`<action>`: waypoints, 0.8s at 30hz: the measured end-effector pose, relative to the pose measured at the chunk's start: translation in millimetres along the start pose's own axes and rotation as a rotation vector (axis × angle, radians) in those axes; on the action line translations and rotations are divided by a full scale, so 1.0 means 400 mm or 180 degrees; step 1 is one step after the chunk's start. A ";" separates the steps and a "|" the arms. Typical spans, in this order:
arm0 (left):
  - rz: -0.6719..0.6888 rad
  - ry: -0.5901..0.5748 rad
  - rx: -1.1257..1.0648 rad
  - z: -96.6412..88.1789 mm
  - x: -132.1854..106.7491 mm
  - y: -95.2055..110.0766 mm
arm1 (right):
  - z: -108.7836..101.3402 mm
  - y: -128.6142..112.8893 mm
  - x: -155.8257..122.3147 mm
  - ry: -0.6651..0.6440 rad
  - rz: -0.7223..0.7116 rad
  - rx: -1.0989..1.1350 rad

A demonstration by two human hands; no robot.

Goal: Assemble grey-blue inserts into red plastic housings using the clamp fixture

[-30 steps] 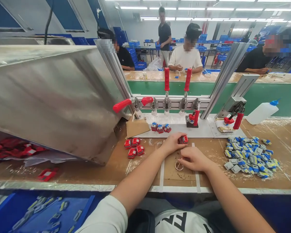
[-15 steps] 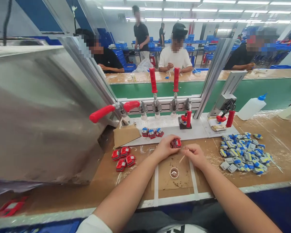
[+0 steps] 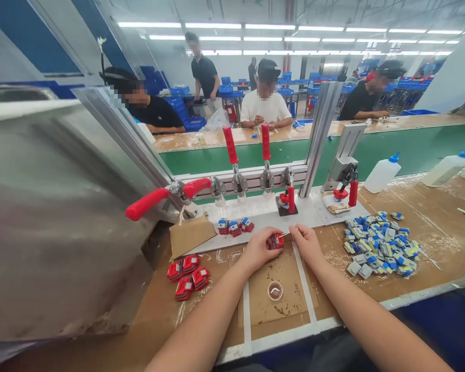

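My left hand (image 3: 258,249) is closed round a small red part (image 3: 277,241), held just above the brown worktop. My right hand (image 3: 305,243) pinches a thin pale stick whose tip touches that red part. A small round cup (image 3: 275,290) sits on the cardboard pad (image 3: 282,299) below both hands. A few red parts (image 3: 188,276) lie to the left. Three red-and-blue assembled parts (image 3: 235,227) rest on the white jig plate (image 3: 263,209).
A pile of blue-and-grey parts (image 3: 380,243) lies to the right. Red-handled toggle clamps (image 3: 232,160) stand on the jig. A large steel hopper (image 3: 54,217) fills the left. Two white squeeze bottles (image 3: 382,173) stand at the right. Other people work behind a green conveyor (image 3: 411,144).
My right hand left the small cup and rose with the stick to the red part in my left hand. The camera tilted up and to the right.
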State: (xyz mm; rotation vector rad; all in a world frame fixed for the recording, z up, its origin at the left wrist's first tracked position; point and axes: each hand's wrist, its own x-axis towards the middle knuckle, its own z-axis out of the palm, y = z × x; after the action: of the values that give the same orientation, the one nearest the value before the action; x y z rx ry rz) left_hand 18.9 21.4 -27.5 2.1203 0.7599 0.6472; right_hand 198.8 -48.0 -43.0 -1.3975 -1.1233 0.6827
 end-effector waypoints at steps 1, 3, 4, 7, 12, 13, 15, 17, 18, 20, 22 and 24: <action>0.0002 -0.0001 0.0003 0.000 0.000 -0.002 | 0.002 0.000 0.001 -0.0014 -0.0038 -0.0028; 0.0006 -0.0015 -0.0005 0.001 0.001 -0.006 | 0.005 0.000 0.001 -0.0022 -0.0099 -0.0061; 0.0011 -0.0022 -0.0006 0.002 0.001 -0.007 | 0.005 0.000 0.001 0.0002 -0.0124 -0.0078; 0.0032 -0.0006 0.0035 0.003 0.001 -0.007 | 0.002 -0.002 -0.003 0.0121 -0.0223 -0.0211; 0.0150 0.0054 0.0156 0.002 -0.002 0.003 | -0.008 -0.016 -0.020 0.0284 -0.0534 -0.0757; 0.0200 0.0064 0.0185 0.001 -0.002 0.004 | -0.010 -0.018 -0.023 0.0287 -0.0592 -0.0850; 0.0274 0.0083 0.0218 0.000 -0.002 0.007 | -0.012 -0.019 -0.029 0.0281 -0.0672 -0.0978; 0.0289 0.0101 0.0224 0.000 -0.002 0.007 | -0.012 -0.017 -0.032 0.0237 -0.0704 -0.1029; 0.0291 0.0098 0.0223 0.000 -0.002 0.007 | -0.012 -0.015 -0.033 0.0193 -0.0709 -0.1026; 0.0308 0.0071 0.0206 0.001 -0.002 0.006 | -0.011 -0.012 -0.033 0.0063 -0.0716 -0.0975; 0.0327 0.0044 0.0184 0.002 -0.001 0.006 | -0.009 -0.012 -0.032 -0.0067 -0.0742 -0.0900; 0.0333 0.0013 0.0155 0.003 -0.001 0.006 | -0.007 -0.014 -0.030 -0.0151 -0.0774 -0.0837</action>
State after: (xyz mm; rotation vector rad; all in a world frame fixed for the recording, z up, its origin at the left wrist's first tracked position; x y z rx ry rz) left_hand 20.1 19.3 -26.1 2.2157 0.6767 0.6949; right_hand 195.7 -60.8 -39.3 -1.4371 -1.4332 0.4058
